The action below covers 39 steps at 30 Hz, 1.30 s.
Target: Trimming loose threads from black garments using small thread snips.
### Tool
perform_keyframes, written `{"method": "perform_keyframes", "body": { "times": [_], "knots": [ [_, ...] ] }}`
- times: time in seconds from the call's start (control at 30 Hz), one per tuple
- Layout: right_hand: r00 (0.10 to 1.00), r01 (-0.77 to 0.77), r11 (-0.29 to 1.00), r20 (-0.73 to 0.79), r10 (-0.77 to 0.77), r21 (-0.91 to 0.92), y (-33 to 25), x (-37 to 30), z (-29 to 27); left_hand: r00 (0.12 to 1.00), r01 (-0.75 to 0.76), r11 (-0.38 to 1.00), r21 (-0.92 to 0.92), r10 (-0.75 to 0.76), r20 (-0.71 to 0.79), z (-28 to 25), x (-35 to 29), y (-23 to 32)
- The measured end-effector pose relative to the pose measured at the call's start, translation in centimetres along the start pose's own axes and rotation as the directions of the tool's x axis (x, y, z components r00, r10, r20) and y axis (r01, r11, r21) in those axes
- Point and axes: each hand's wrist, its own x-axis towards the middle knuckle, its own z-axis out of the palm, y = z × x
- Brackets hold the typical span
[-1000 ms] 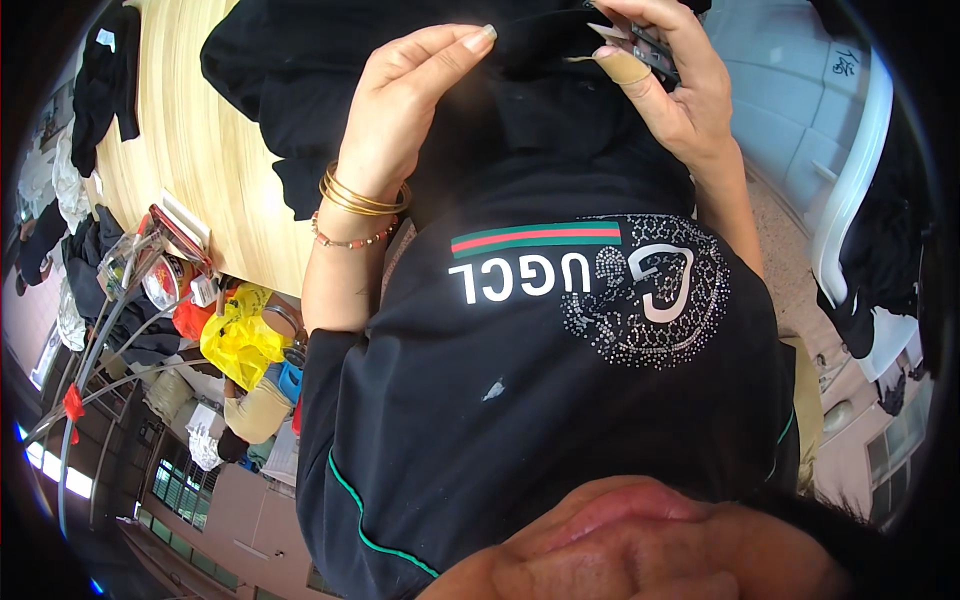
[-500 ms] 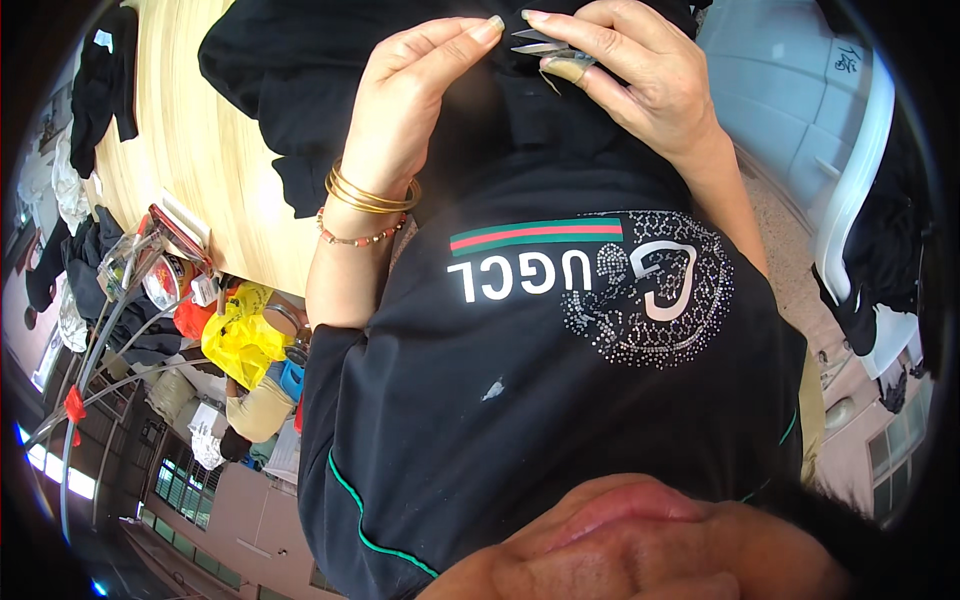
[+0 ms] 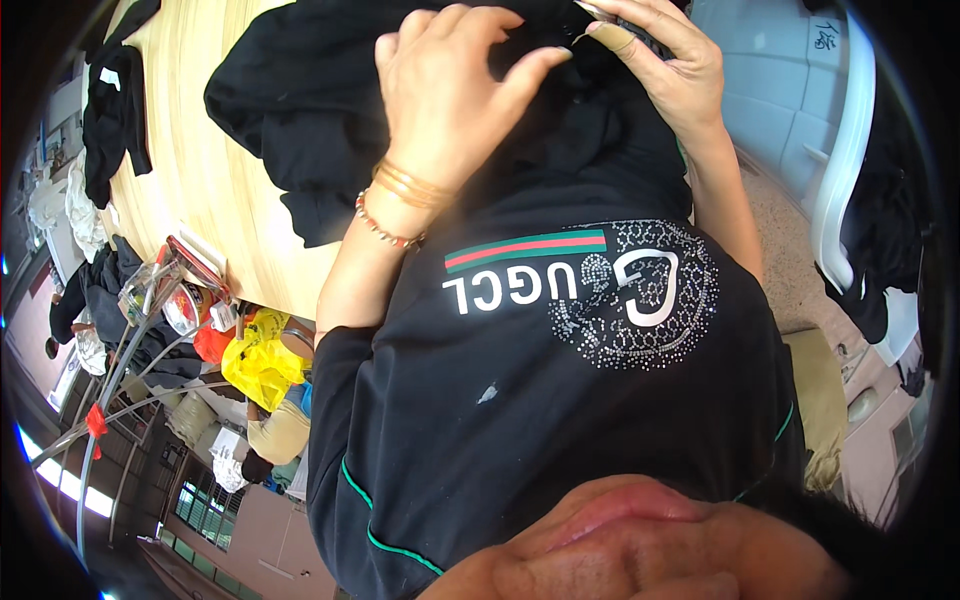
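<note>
Bunched matte black fabric [image 3: 300, 115]: lies on the pale wood-grain tabletop [image 3: 190, 130] and spreads right under both your hands; too rumpled to give it one clear long axis.
Your left hand [image 3: 450, 105]: over the middle of that fabric, so it's the nearer one to most of the heap, which runs out to its left and below. Thumb and index are apart, other fingers curled; can't tell if the tips touch cloth.
Your right hand [image 3: 685, 75]: at the fabric's right side, thumb in a tan cover [image 3: 612, 38], finger and thumb closed around the metal bit, honestly half cut off up top.
Small silvery blade-like metal tool [image 3: 597, 11]: mostly hidden; what shows slants toward the upper left, with your left thumb just across the gap.
Your black short-sleeved shirt [image 3: 480, 440]: bold white lettering [image 3: 512, 287], upside down from here, under a green-and-red stripe [image 3: 525, 251], plus a white looped emblem [image 3: 648, 287] on silvery dots.
Pale blue panel [image 3: 765, 85]: dark handwritten marks [image 3: 826, 38] near the top.
</note>
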Motion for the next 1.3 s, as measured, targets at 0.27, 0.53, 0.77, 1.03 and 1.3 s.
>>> {"method": "perform_keyframes", "body": {
  "times": [0.27,0.53,0.77,1.03,1.3],
  "knots": [
    [0.971,-0.197,0.97,-0.104,0.213,0.146,1.9,-0.4,0.7,0.998,-0.049,0.996,0.076,0.045,0.044,3.9,0.0,0.5],
    [0.956,-0.242,0.955,-0.125,0.265,0.174,5.6,-1.0,-2.1,0.983,-0.044,0.981,0.189,0.077,-0.168,6.4,0.3,1.1],
    [0.95,-0.266,0.96,-0.144,0.276,0.085,2.7,-1.0,-2.4,0.998,0.001,0.979,-0.204,-0.014,-0.061,5.6,0.9,-0.1],
    [0.986,0.163,0.985,0.051,-0.16,-0.06,-1.1,0.5,-0.3,0.735,0.517,-0.163,-0.84,-0.418,0.534,-1.1,1.0,-2.0],
    [0.959,0.282,0.924,0.078,-0.271,-0.26,-0.7,1.0,0.9,0.802,0.459,-0.172,-0.871,-0.342,0.49,-0.5,0.3,-2.3]
  ]
}}
